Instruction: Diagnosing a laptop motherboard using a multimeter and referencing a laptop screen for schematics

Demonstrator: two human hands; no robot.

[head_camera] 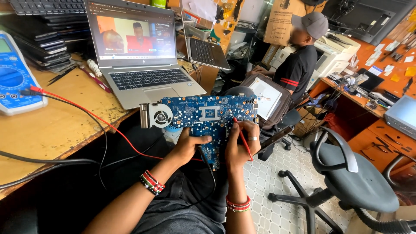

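Motherboard (203,117) sits above both hands, left hand (188,147) gripping its edge, right hand (240,145) pinching red probe (242,138).

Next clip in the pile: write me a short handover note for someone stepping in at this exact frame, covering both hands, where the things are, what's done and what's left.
Left hand: holds the blue laptop motherboard from below, above the lap, with the black probe lead running under it.
Right hand: grips the red probe, tip touching the board near its right part.
Multimeter: on the wooden desk at the far left, red and black leads plugged in.
Open laptop: on the desk behind the board, screen lit.
Done: board is out and held, with its fan attached, red probe in contact.
Left: meter display cannot be read from here; how far the probing has got cannot be told.
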